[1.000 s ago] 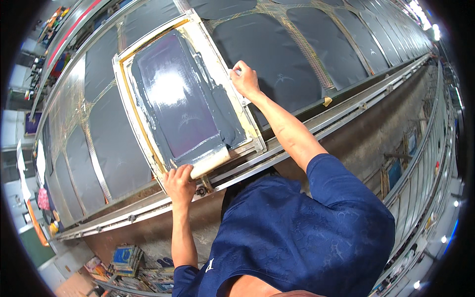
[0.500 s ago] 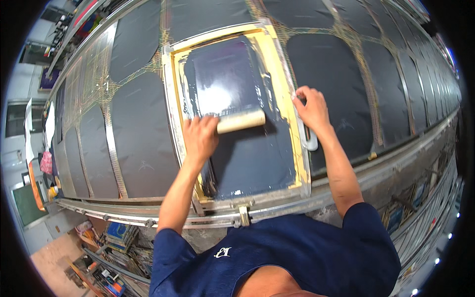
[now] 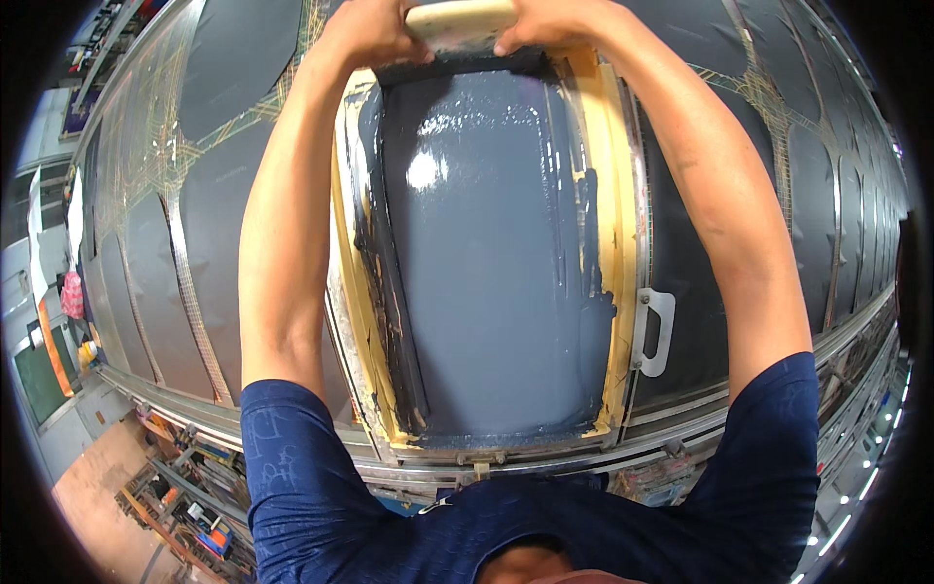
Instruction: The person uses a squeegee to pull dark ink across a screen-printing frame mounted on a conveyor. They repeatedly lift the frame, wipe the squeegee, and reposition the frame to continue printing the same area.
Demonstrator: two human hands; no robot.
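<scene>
A cream-handled squeegee (image 3: 461,21) lies across the far end of a screen-printing frame (image 3: 611,219) edged with yellow tape. My left hand (image 3: 377,31) grips its left end, and the thumb presses on the near face. At the other end my right hand (image 3: 553,21) holds it, thumb likewise toward me. Some fingers of both hands are hidden behind the squeegee. Wet dark grey ink (image 3: 491,253) coats the mesh below, glossy near the far end, with thicker smears along the sides.
A white pull handle (image 3: 658,333) sticks out from the frame's right side. Black panels (image 3: 229,156) cover the long table on both sides. A metal rail (image 3: 209,428) runs along the near edge. Tools and boxes (image 3: 209,530) stand on the floor at lower left.
The squeegee has moved from mid-frame to the far end. My right hand has left the frame's right edge and joined the left on it. My view has shifted closer over the frame.
</scene>
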